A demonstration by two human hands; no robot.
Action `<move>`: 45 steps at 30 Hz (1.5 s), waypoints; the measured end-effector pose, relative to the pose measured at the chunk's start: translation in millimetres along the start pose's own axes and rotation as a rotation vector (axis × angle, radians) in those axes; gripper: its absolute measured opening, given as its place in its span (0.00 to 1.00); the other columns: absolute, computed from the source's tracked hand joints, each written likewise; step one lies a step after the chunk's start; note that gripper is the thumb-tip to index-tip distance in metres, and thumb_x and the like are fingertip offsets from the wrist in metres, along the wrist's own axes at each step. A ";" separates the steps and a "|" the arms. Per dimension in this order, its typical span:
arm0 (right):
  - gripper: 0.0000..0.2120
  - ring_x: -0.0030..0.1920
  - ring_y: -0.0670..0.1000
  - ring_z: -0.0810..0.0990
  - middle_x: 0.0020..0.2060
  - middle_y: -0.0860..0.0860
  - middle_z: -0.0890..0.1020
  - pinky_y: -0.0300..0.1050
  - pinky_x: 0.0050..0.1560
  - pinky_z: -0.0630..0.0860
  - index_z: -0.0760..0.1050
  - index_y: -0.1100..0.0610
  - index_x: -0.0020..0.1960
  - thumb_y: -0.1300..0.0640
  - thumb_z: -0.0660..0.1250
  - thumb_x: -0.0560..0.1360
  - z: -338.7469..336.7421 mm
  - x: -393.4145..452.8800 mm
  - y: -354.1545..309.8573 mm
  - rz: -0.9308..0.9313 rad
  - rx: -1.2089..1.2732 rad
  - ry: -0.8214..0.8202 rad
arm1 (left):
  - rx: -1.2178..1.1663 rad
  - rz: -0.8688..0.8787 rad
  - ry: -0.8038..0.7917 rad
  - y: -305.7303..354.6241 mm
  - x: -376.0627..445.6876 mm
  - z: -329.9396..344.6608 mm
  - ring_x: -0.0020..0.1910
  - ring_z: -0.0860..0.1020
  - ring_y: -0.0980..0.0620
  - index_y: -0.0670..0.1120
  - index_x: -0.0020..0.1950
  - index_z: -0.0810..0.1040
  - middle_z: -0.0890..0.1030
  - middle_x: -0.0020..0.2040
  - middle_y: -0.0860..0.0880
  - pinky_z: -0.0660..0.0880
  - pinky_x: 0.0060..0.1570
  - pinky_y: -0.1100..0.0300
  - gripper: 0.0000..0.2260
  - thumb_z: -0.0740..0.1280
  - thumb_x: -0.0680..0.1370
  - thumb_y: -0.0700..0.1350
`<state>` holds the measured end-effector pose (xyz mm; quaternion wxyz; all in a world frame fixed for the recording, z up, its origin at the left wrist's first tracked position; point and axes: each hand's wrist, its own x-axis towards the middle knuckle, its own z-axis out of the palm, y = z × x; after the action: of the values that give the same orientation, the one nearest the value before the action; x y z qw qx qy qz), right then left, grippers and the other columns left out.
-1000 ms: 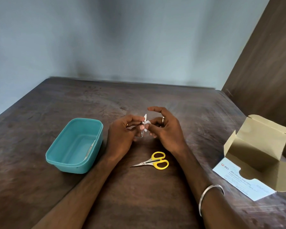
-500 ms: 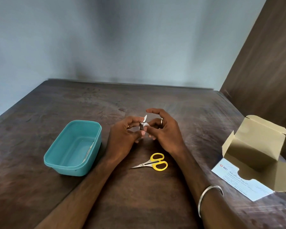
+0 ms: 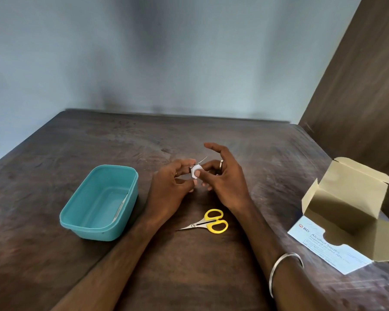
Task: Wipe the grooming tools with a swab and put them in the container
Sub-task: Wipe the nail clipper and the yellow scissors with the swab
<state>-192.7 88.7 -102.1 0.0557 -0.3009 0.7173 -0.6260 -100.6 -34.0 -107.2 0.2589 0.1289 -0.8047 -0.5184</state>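
Head view: left hand pinches a small metal tool; right hand presses a white swab against it, scissors just below.

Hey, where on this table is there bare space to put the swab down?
Free: the far table up to the wall, and the strip between scissors and swab box. Crowded: between the teal container and scissors, filled by both forearms.

Small metal tool mostly hidden by swab and fingers, perhaps a nail clipper; both forearms cut off below
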 end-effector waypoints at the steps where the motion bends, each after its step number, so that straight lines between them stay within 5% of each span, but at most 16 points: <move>1: 0.31 0.37 0.52 0.85 0.39 0.52 0.87 0.45 0.37 0.79 0.71 0.46 0.67 0.66 0.76 0.71 -0.3 -0.1 -0.2 -0.001 -0.007 0.005 | -0.009 -0.005 0.004 -0.9 0.4 0.3 0.56 0.81 0.59 0.49 0.64 0.79 0.83 0.58 0.53 0.83 0.47 0.59 0.21 0.75 0.73 0.38; 12: 0.33 0.38 0.50 0.85 0.39 0.49 0.86 0.51 0.41 0.81 0.67 0.42 0.69 0.63 0.76 0.71 -3.4 1.6 3.9 -0.002 -0.028 0.053 | -0.363 -0.213 -0.003 -1.3 3.1 -0.2 0.44 0.86 0.47 0.48 0.63 0.79 0.82 0.57 0.46 0.83 0.45 0.52 0.18 0.67 0.77 0.31; 45: 0.33 0.36 0.48 0.82 0.38 0.51 0.85 0.58 0.40 0.81 0.68 0.43 0.69 0.65 0.75 0.71 -1.7 3.7 8.6 -0.019 -0.009 0.037 | -0.422 -0.247 -0.043 8.6 0.0 -3.1 0.43 0.86 0.43 0.44 0.63 0.78 0.83 0.58 0.48 0.84 0.43 0.52 0.16 0.67 0.77 0.30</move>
<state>-199.6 88.6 -108.7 0.0350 -0.2964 0.7183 -0.6285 -98.4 -32.7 -98.5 0.1974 0.1583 -0.6619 -0.7055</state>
